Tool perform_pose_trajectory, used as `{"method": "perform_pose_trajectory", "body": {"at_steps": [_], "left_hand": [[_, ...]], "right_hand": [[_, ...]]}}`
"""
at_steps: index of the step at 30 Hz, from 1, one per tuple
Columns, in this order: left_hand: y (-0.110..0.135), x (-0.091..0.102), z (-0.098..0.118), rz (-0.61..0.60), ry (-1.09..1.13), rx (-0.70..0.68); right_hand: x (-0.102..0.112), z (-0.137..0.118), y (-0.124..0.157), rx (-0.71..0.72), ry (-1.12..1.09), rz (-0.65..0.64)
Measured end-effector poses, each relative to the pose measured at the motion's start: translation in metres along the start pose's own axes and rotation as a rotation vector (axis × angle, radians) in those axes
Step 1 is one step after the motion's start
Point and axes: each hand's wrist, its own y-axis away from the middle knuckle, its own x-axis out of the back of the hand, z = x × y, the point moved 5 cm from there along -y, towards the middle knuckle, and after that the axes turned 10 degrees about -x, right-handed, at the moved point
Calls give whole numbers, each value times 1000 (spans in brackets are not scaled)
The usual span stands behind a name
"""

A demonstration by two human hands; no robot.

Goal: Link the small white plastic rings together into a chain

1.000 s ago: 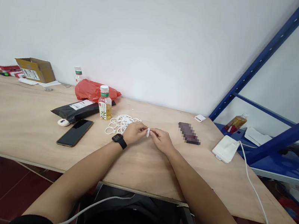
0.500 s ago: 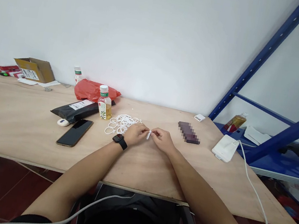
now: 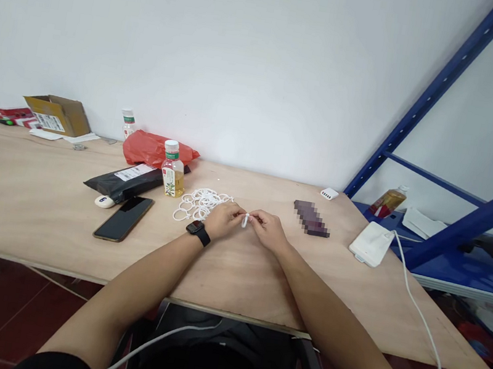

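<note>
Between the fingertips of both hands is a small white cable tie (image 3: 245,221), bent into a narrow loop that hangs downward. My left hand (image 3: 223,219), with a black watch (image 3: 198,232) on its wrist, pinches it from one side. From the other side my right hand (image 3: 267,228) grips it with thumb and fingers. The fingertips almost meet over it and hide its top. Beside my left hand lies a pile of similar white loops (image 3: 201,203), partly covered by that hand.
Left of the pile stand a drink bottle (image 3: 173,174), a phone (image 3: 123,219), a black parcel (image 3: 120,180) and a red bag (image 3: 149,149). To the right lie a blurred-out dark item (image 3: 311,218) and a white power bank (image 3: 370,244) with a cable, near the blue rack (image 3: 431,83).
Both hands stay in place with the tie pinched between them. The hanging loop looks slightly shorter and more upright than before.
</note>
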Motion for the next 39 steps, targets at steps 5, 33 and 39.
{"method": "perform_pose_trajectory", "body": {"at_steps": [5,33,39], "left_hand": [[0,-4,-4,-19,-63,11],[17,24,-55,-131,-575,308],[11,30,-48,-19,-485,284]], "right_hand": [[1,2,-1,-18,6,57],[-7,8,-1,20,213,-99],[-9,7,-1,12,191,-108]]}}
